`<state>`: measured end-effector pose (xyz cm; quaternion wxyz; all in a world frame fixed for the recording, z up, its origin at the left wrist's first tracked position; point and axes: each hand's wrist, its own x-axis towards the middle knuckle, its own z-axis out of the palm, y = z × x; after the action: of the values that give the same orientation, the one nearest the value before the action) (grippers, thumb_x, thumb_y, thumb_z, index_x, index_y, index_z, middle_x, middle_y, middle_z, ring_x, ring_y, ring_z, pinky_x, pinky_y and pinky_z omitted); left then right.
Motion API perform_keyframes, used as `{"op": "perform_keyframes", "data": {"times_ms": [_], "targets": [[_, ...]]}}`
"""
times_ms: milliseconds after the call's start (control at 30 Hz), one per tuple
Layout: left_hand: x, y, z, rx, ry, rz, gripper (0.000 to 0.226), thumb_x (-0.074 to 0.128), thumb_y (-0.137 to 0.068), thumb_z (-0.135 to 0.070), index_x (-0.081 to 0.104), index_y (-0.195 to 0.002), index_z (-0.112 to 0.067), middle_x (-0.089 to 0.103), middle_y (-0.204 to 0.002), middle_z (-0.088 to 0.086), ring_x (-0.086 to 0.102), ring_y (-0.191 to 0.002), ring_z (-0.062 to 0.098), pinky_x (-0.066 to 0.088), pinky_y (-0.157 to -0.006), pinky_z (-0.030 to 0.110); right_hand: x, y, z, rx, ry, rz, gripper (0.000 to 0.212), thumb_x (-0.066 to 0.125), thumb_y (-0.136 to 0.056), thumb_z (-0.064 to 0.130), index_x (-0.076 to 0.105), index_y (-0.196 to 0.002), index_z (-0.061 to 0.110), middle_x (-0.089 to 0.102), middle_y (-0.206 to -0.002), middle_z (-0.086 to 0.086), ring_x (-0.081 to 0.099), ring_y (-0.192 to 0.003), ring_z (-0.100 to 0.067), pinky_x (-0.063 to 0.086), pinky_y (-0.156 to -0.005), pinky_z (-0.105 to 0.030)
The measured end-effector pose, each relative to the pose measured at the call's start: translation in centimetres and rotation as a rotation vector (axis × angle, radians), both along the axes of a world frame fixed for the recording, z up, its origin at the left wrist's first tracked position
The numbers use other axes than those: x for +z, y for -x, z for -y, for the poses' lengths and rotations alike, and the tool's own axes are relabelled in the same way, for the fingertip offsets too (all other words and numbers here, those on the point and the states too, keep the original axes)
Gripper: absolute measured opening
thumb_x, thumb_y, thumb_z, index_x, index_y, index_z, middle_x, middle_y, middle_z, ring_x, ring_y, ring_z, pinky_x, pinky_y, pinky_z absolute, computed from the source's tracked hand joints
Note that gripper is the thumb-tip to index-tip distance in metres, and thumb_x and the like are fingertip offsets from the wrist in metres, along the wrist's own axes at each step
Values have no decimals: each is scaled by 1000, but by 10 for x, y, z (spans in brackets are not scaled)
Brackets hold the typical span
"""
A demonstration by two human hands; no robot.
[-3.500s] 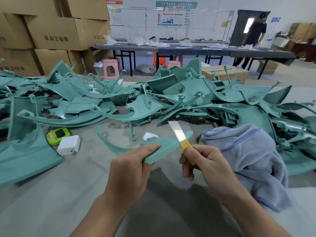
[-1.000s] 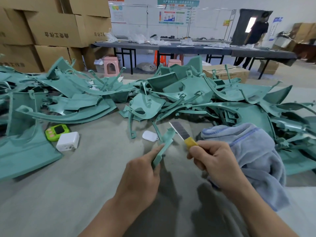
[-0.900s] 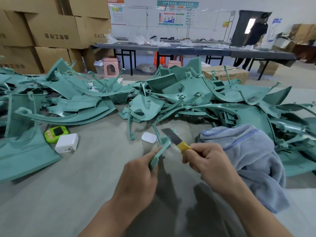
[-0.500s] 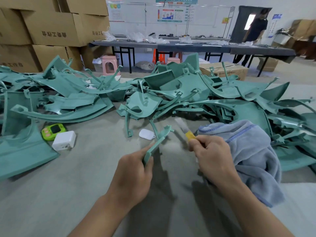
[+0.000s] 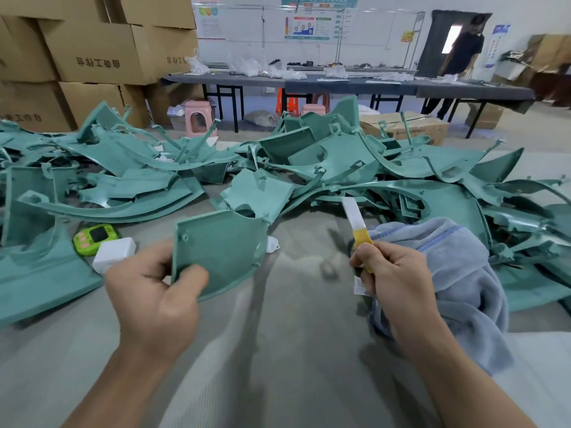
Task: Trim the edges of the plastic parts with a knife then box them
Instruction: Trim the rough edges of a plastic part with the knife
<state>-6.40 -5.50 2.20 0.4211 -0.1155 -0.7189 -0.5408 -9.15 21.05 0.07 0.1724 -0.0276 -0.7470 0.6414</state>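
Note:
My left hand (image 5: 154, 301) grips a flat teal plastic part (image 5: 219, 251) by its lower left corner, thumb on its face, the broad face turned toward me above the table. My right hand (image 5: 392, 279) holds a knife (image 5: 355, 223) by its yellow handle, the pale blade pointing up and away, a hand's width right of the part and not touching it. A big heap of teal plastic parts (image 5: 324, 168) lies across the table behind both hands.
A grey-blue towel (image 5: 457, 273) lies bunched under my right hand. A green timer (image 5: 95, 237) and a white box (image 5: 114, 254) sit at left. Cardboard boxes (image 5: 102, 54) are stacked at the back left, and one more box (image 5: 408, 128) behind the heap. A person (image 5: 463, 47) stands by a far table.
My left hand has turned the teal part from edge-on to face-on toward me. The knife has drawn away from the part's edge to the right, blade now upright.

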Motion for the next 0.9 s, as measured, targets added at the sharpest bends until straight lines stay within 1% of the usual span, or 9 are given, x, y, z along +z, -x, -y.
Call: {"op": "perform_keyframes", "data": {"times_ms": [67, 167, 267, 333, 400, 567, 667, 767, 900], "targets": [[-5, 2, 10, 94, 101, -57, 20, 52, -69, -5, 58, -65, -24, 47, -54, -7, 42, -50, 12, 37, -44, 26, -1, 1, 1, -4, -15, 18, 33, 61, -97, 17, 71, -66, 16, 44, -47, -2, 35, -49, -19, 31, -46, -27], [-17, 21, 44, 316, 105, 22, 18, 54, -81, -18, 56, -66, -8, 45, -57, 23, 42, -54, 39, 39, -45, 46, -1, 0, 1, -12, -47, 28, 31, 61, -96, 17, 71, -67, 16, 46, -46, -1, 37, -48, -17, 33, -46, -26], [-17, 43, 64, 441, -260, 170, 39, 57, -87, -37, 42, -62, -12, 35, -58, 16, 33, -57, 29, 37, -52, 50, 0, -2, 2, -26, -77, 38, 29, 61, -95, 18, 71, -67, 16, 48, -46, -1, 39, -47, -15, 35, -49, -30], [-13, 45, 54, 364, -528, 217, 37, 59, -82, -42, 47, -54, -22, 39, -54, -8, 36, -60, 15, 33, -57, 41, 1, -3, 4, -34, -76, 45, 29, 61, -94, 17, 70, -67, 14, 47, -47, -3, 38, -48, -16, 34, -51, -34], [-18, 44, 36, 209, -595, 311, 27, 61, -80, -44, 64, -56, -33, 50, -56, -16, 45, -64, 13, 36, -63, 37, 2, -5, 6, -33, -54, 43, 29, 60, -94, 15, 68, -67, 12, 45, -48, -6, 36, -48, -19, 31, -50, -33], [-26, 39, 11, -356, -348, 419, 25, 61, -79, -5, 80, -86, -18, 76, -80, 2, 68, -73, 15, 55, -64, 24, 2, -12, 15, 1, -77, 42, 27, 60, -93, 15, 68, -67, 13, 42, -46, -3, 31, -44, -16, 26, -42, -26], [-25, 37, 14, -550, -357, 415, 45, 50, -50, 10, 75, -72, -20, 70, -71, 4, 67, -71, 13, 54, -61, 20, 0, -14, 18, 12, -158, 39, 26, 61, -91, 17, 67, -66, 14, 39, -46, -2, 31, -46, -17, 26, -48, -30], [-25, 35, 14, -622, -381, 496, 40, 44, -43, 9, 68, -60, -19, 60, -61, 6, 60, -61, 13, 45, -54, 18, 0, -15, 19, 1, -209, -7, 27, 61, -93, 22, 66, -67, 17, 40, -46, -2, 31, -46, -16, 27, -49, -34], [-27, 40, 10, -386, -525, 415, 38, 41, -48, 13, 62, -49, -19, 55, -54, 0, 52, -57, 12, 41, -55, 23, 4, -22, 21, -106, -270, -179, 30, 53, -92, 41, 62, -70, 22, 48, -54, -9, 36, -47, -14, 31, -48, -37]]}}
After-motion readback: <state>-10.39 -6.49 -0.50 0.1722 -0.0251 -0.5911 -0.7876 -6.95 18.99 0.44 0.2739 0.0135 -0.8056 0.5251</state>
